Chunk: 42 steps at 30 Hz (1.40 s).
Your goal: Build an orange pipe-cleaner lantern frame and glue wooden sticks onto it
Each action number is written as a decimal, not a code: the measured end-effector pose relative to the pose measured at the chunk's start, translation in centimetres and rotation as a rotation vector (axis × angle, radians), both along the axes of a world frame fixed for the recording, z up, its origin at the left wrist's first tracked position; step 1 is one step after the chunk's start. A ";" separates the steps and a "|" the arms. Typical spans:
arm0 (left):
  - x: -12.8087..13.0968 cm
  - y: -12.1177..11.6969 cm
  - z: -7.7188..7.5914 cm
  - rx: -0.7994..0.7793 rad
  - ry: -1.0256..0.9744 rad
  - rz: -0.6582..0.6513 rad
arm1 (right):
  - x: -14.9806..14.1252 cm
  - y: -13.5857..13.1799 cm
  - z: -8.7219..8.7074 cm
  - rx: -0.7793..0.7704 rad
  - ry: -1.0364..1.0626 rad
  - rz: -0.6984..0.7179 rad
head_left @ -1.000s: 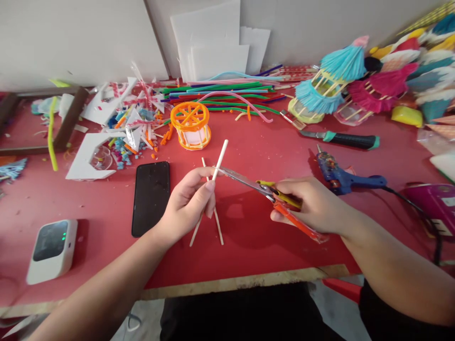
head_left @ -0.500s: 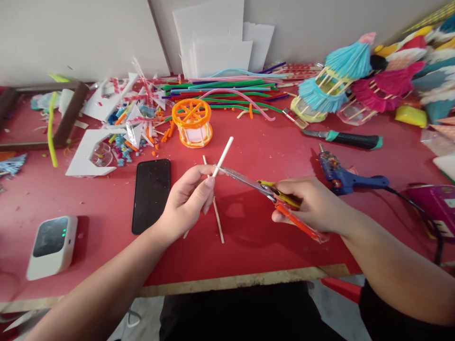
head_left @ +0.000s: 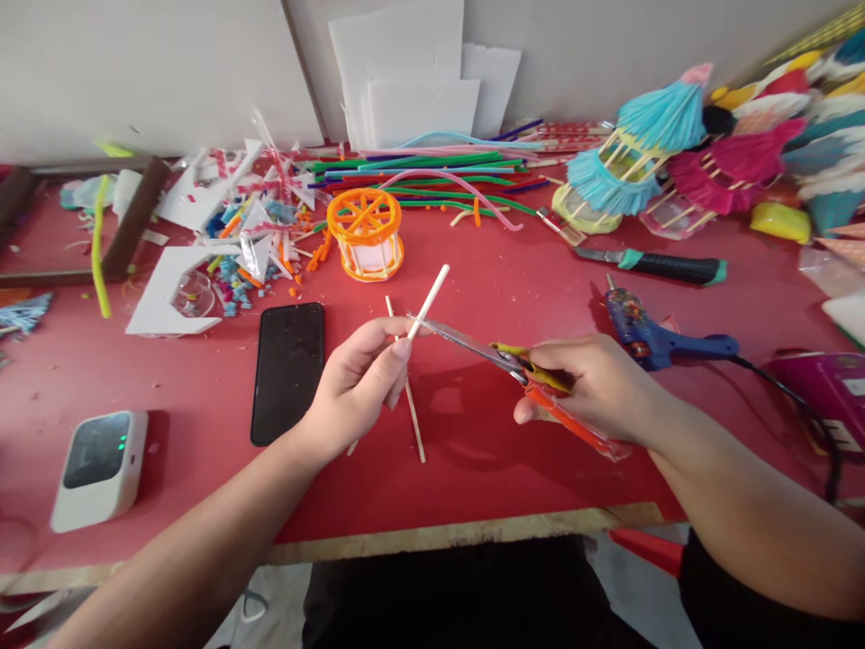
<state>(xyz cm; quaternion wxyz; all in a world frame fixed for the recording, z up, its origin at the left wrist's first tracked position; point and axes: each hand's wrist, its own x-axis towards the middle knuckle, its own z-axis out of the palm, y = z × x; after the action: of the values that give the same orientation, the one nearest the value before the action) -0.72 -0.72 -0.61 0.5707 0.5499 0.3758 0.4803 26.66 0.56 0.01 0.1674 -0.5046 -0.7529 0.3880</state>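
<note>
Red fills most of my view: the worktop (head_left: 514, 478), strung with scraps along its far side. From where I sit I see the left hand (head_left: 361, 383) near the middle, thumb and forefinger closed in a pinch on a white stick (head_left: 432, 296), which slants up and to the right above the table. The right hand (head_left: 595, 388) has its fingers wrapped around the handles of the scissors (head_left: 473, 344), one red, one yellow, and their blades lie nearly together, reaching left to cross the stick just above the pinching thumb — whether they bite into it I cannot tell. Under the left hand a thinner stick (head_left: 414, 424) lies on the red surface, partly hidden by the fingers. I have a black phone (head_left: 288, 374) flat just beside that hand, and beyond it an orange round frame (head_left: 365, 216) stands upright in front of a bundle of coloured stems (head_left: 432, 167). To the right of the scissors, well apart from their blades, I make out a blue glue gun (head_left: 666, 342) on its side, with a black-handled knife (head_left: 669, 266) lying farther back.
</note>
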 end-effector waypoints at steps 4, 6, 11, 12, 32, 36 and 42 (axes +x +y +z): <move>-0.2 0.0 0.4 -0.067 -0.019 -0.020 | 0.0 -0.1 0.1 -0.109 0.031 -0.037; -0.3 0.0 0.6 -0.104 -0.063 -0.056 | 0.3 0.0 0.1 -0.251 0.101 -0.050; -0.1 0.2 0.3 -0.147 -0.155 -0.042 | 0.3 1.1 1.0 -0.659 0.474 -0.020; 0.0 0.3 0.2 -0.147 -0.153 -0.029 | 0.0 1.4 1.3 -0.726 0.537 -0.002; -0.5 0.9 0.3 -0.203 -0.134 0.191 | -9.2 5.7 5.8 -0.866 0.720 0.239; -0.5 0.9 0.2 -0.213 -0.113 0.214 | -8.4 6.0 4.8 -0.898 0.730 0.197; -0.6 1.1 0.0 -0.197 -0.121 0.220 | -7.7 6.0 3.9 -0.944 0.833 0.205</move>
<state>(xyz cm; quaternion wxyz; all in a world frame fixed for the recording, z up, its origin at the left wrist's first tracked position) -1.29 0.35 -0.65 0.5873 0.4169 0.4440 0.5331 18.99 6.60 3.94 0.1676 -0.2562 -0.4175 0.8556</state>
